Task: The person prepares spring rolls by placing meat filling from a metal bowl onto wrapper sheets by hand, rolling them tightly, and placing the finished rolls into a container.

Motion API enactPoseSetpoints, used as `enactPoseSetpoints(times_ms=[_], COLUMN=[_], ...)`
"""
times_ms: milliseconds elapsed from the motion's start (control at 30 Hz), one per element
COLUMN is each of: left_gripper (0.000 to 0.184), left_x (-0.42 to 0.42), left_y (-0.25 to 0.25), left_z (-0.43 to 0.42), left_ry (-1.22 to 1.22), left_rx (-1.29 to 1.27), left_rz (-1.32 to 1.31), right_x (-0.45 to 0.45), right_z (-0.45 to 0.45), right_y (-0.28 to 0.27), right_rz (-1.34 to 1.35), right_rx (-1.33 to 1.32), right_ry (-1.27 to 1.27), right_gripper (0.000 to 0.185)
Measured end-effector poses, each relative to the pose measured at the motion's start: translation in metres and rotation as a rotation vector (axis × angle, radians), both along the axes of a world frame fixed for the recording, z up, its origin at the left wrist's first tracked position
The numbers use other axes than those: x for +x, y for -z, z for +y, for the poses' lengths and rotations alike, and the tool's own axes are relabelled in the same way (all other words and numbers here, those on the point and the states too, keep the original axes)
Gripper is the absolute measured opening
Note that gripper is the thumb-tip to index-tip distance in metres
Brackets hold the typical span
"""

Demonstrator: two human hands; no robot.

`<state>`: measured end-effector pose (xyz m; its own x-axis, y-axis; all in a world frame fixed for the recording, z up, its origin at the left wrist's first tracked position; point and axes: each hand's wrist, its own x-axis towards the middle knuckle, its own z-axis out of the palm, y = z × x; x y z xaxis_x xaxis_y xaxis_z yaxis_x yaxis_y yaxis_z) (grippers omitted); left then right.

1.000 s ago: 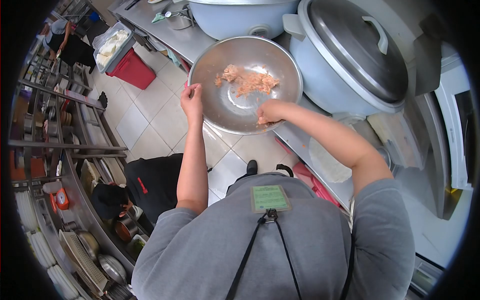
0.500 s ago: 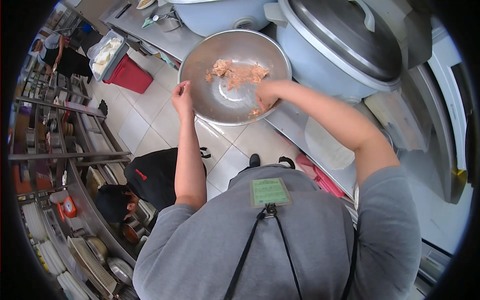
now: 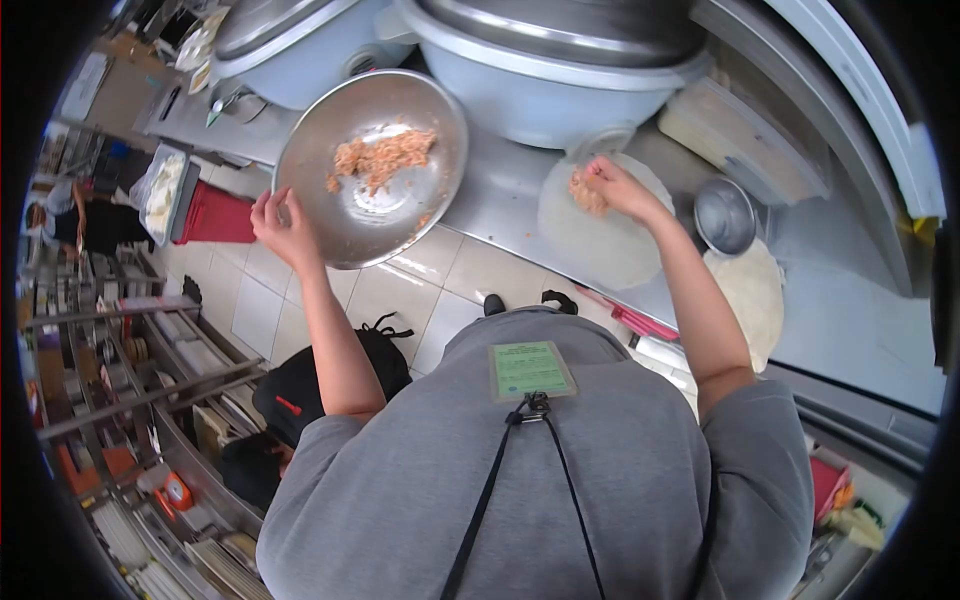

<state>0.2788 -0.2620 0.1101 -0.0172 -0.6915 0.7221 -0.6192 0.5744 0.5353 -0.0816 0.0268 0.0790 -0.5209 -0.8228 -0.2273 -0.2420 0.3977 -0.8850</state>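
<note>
Right hand (image 3: pixel 620 190) down at the orange clump (image 3: pixel 588 194)!

And there it is, the clump on a pale round sheet (image 3: pixel 605 248) on the counter (image 3: pixel 490 205), fingers bunched right at it; whether they grip, can't tell! Well apart, the left hand (image 3: pixel 283 225), fingers curved by the rim of the big metal bowl (image 3: pixel 440 185), grip unclear. Inside: a larger orange heap (image 3: pixel 385 157)!

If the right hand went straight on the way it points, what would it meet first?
The right hand would first meet the orange mixture on the round white sheet; they seem to touch. Past that, probably the pale-blue cooker behind it, though depth is unclear.
</note>
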Motion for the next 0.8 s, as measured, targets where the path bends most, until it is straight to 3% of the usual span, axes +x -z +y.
enactPoseSetpoints(times_ms=[67,133,233,300,367,400,500,733,800], left_gripper=[0.013,0.016,0.024,0.028,0.03,0.03,0.027,0.023,0.027], left_x=[-0.055,-0.103,-0.172,-0.209,-0.245,-0.257,-0.27,-0.24,-0.241], left_y=[-0.027,-0.03,0.017,0.056,0.104,0.106,0.103,0.094,0.089], left_z=[0.049,0.095,0.154,0.18,0.189,0.193,0.203,0.206,0.201], left_ry=[0.339,0.647,0.956,1.109,1.188,1.187,1.198,1.259,1.246], left_rx=[0.104,0.112,0.181,0.39,0.488,0.486,0.648,0.608,0.676], left_rz=[0.191,0.09,-0.162,-0.253,-0.182,-0.187,-0.247,-0.319,-0.304], right_x=[-0.014,-0.021,-0.021,-0.016,-0.016,-0.016,-0.002,-0.004,-0.011], right_z=[0.028,0.046,0.066,0.069,0.06,0.055,0.055,0.08,0.075], right_y=[0.037,0.042,0.015,0.008,0.029,0.043,0.079,0.069,0.074], right_rz=[0.01,0.024,0.012,0.292,0.308,0.327,0.417,0.51,0.09], right_rx=[-0.045,-0.092,-0.069,0.007,-0.128,-0.26,-0.201,-0.23,-0.467], right_ry=[0.106,0.198,0.271,0.151,0.159,0.164,0.152,-0.059,0.233], right_gripper=[0.016,0.014,0.007,0.007,0.005,0.004,0.007,0.018,0.019])
